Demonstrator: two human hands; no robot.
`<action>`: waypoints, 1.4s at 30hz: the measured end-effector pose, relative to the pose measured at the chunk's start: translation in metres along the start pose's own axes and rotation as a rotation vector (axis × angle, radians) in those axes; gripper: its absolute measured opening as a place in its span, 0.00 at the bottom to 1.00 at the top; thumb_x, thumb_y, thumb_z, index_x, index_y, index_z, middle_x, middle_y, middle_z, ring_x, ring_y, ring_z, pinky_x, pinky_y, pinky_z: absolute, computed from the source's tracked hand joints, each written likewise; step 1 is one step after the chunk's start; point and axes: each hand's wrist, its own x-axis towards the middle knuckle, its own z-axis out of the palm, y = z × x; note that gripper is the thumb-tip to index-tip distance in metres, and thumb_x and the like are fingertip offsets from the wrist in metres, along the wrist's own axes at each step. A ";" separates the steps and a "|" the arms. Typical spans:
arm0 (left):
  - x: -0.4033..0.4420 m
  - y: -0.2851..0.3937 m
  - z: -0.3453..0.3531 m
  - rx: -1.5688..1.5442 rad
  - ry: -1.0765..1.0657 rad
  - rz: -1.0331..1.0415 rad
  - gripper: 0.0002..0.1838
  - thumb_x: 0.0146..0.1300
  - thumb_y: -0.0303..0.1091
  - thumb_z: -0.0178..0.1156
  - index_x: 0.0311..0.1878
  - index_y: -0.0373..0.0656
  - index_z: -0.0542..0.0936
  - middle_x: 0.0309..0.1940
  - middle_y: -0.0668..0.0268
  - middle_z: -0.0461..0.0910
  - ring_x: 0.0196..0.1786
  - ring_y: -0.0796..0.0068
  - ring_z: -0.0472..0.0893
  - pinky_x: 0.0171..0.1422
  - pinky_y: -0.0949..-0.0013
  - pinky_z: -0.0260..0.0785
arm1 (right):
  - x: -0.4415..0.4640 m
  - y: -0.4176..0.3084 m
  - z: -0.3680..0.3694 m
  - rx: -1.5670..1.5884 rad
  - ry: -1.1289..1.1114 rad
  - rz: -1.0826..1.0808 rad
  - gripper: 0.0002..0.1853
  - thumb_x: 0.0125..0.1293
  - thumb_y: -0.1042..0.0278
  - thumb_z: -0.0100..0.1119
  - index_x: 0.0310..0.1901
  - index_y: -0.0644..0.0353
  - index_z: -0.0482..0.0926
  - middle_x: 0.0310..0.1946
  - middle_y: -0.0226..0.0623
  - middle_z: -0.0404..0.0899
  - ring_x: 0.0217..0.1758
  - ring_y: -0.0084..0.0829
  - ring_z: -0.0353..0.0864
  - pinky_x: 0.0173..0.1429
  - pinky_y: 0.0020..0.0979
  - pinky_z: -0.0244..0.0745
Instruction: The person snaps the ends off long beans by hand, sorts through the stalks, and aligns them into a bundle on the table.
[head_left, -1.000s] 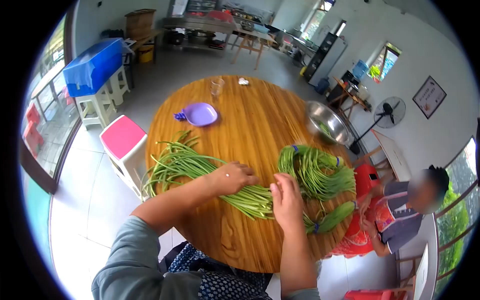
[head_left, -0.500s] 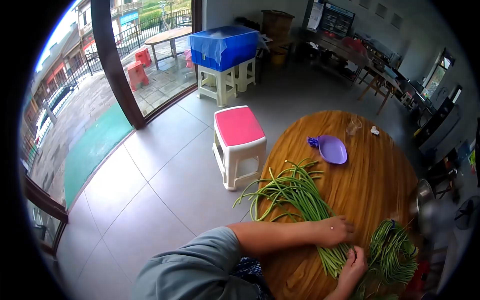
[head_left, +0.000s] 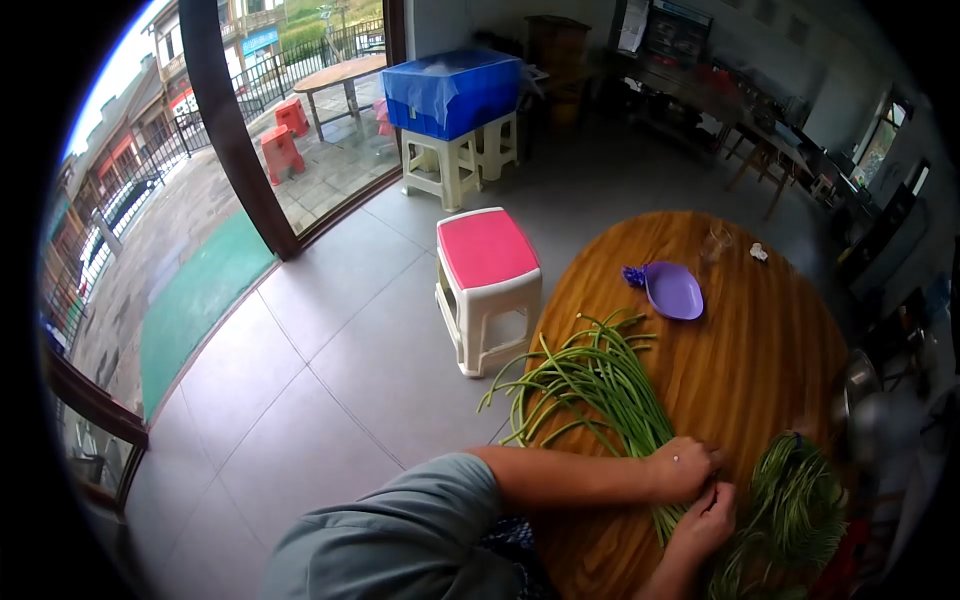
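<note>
A bundle of long green beans [head_left: 610, 385] lies across the round wooden table, with its curling ends hanging over the left edge. My left hand [head_left: 682, 468] reaches over the beans, its fingers bent and pinched together. Just below it, my right hand [head_left: 705, 520] is closed too, and its fingertips meet those of the left beside the bundle. What is between the fingers is too small and hidden to make out. To the right of my hands lies a second bundle of thinner, darker green strands [head_left: 798, 500], gathered at its top.
On the wooden table [head_left: 745, 370] are a purple dish [head_left: 675, 291], a clear cup [head_left: 717, 244] and a crumpled white scrap [head_left: 758, 252]. A pink-topped stool [head_left: 488, 248] stands left of the table. Farther back, a blue box [head_left: 452, 95] rests on white stools.
My two hands have come closer together, fingertips now meeting at the right side of the beans. My right hand has risen slightly. The whole view has shifted a little.
</note>
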 end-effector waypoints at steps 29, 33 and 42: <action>-0.006 -0.011 -0.019 -0.213 -0.119 0.157 0.22 0.61 0.31 0.54 0.59 0.36 0.76 0.50 0.45 0.80 0.52 0.42 0.81 0.54 0.51 0.77 | 0.001 0.066 -0.007 0.962 -0.143 0.538 0.08 0.77 0.76 0.49 0.53 0.58 0.74 0.34 0.28 0.72 0.35 0.19 0.68 0.40 0.22 0.66; -0.005 -0.011 -0.015 -0.232 -0.171 0.113 0.21 0.63 0.32 0.53 0.58 0.35 0.75 0.51 0.45 0.79 0.51 0.41 0.81 0.54 0.50 0.77 | 0.003 0.064 -0.011 0.945 -0.155 0.519 0.08 0.77 0.76 0.47 0.53 0.59 0.73 0.33 0.28 0.71 0.34 0.18 0.67 0.39 0.23 0.64; -0.008 -0.011 0.001 -0.275 -0.181 0.127 0.20 0.64 0.34 0.54 0.56 0.33 0.75 0.51 0.43 0.78 0.52 0.41 0.80 0.57 0.50 0.74 | 0.000 0.042 -0.015 0.829 -0.217 0.441 0.05 0.78 0.75 0.48 0.51 0.59 0.73 0.29 0.26 0.68 0.31 0.17 0.66 0.36 0.22 0.62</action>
